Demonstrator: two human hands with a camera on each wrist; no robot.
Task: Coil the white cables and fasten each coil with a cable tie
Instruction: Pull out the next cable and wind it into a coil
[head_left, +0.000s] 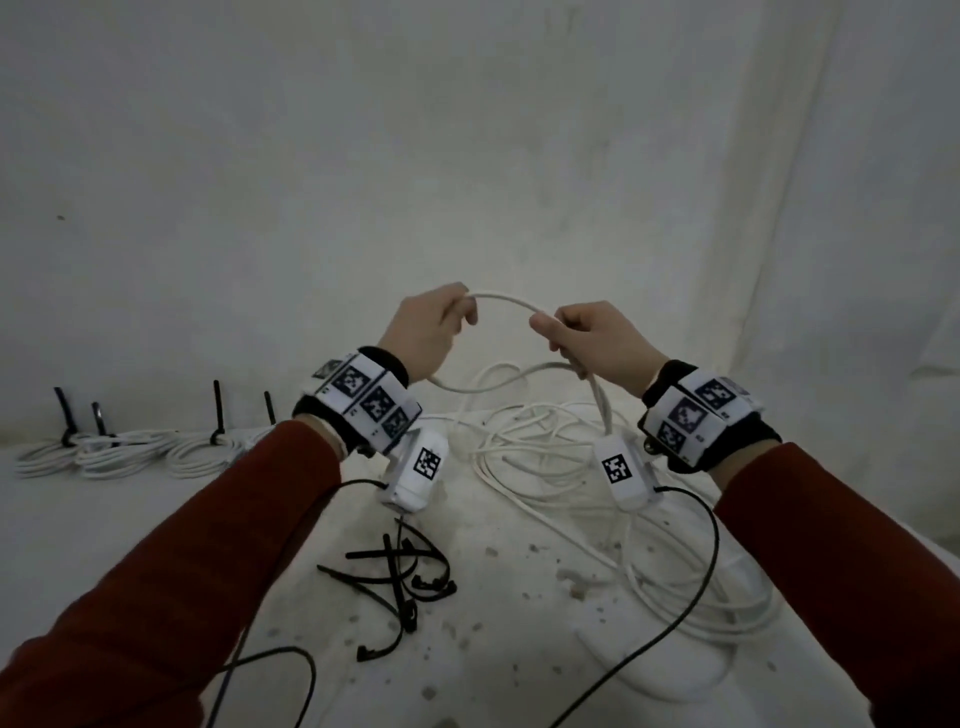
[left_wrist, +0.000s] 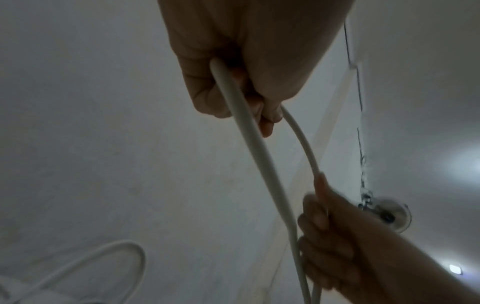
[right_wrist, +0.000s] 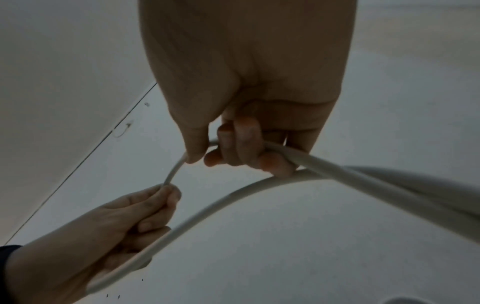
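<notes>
held raised above the table (head_left: 130, 530): a white cable (head_left: 501, 297) arched between left hand (head_left: 423, 332) and right hand (head_left: 597, 340), fingers of both curled round it. below, more loose cable heaped (head_left: 545, 467); black cable ties (head_left: 400, 577) near; tied coils (head_left: 104, 452) far left.

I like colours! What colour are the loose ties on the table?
Black: the loose cable ties, clearest in the head view.

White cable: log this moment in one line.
left hand grips white cable | right hand grips cable | coiling | loose cable ties on table
</notes>
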